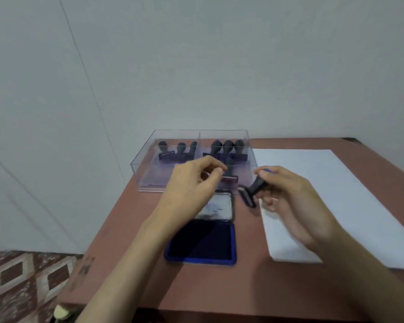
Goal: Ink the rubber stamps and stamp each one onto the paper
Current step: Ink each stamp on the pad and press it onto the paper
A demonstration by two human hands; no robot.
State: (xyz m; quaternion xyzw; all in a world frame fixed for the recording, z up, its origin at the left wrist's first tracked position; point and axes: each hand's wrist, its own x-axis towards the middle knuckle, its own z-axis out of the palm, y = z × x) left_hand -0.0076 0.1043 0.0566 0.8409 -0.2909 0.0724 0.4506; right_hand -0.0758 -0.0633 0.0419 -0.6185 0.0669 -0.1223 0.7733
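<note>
Nearest, the blue ink pad (201,243) lies open on the table (138,287), its lid folded back. Just beyond it the right hand (287,201) grips a rubber stamp (252,191) by the handle, tilted, face aimed down-left, in the air beside the paper (336,194). Pressed at that slant, it would likely ink unevenly, and a wet face could smear the sheet's near edge. The left hand (191,183) hovers above the lid, fingers curled toward the thumb. Whether it pinches anything I cannot tell; dropping lower, it might pick up ink. Farthest, a clear 2-compartment box (145,173) holds 7 more stamps (224,148). No writing is legible.
</note>
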